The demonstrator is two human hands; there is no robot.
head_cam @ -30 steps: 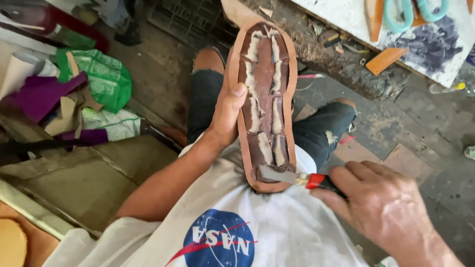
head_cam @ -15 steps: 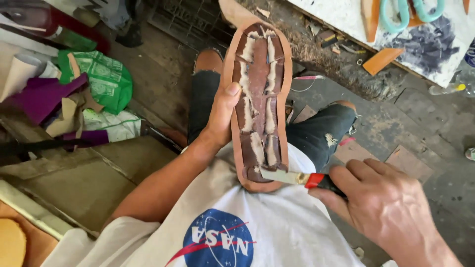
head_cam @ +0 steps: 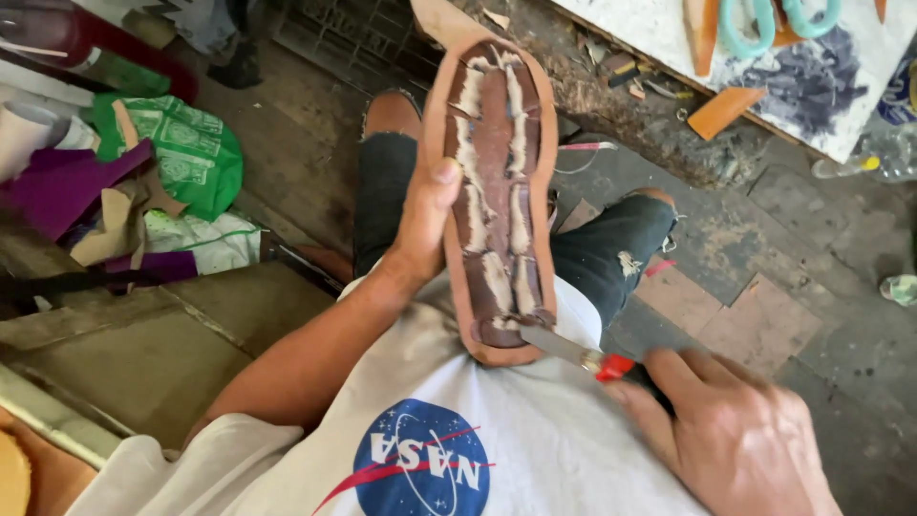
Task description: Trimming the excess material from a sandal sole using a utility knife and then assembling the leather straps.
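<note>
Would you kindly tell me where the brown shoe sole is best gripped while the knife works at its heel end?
Probably along the shoe sole at its long left edge, mid-length, coming from the left as the left hand does: it stands propped with the heel end near the body, where the knife in the right hand needs room.

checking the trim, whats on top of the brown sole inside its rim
On the brown sole, folded dark leather strips with pale frayed edges lie inside the rim. The knife blade touches its near end. What lies beneath the strips is covered.
</note>
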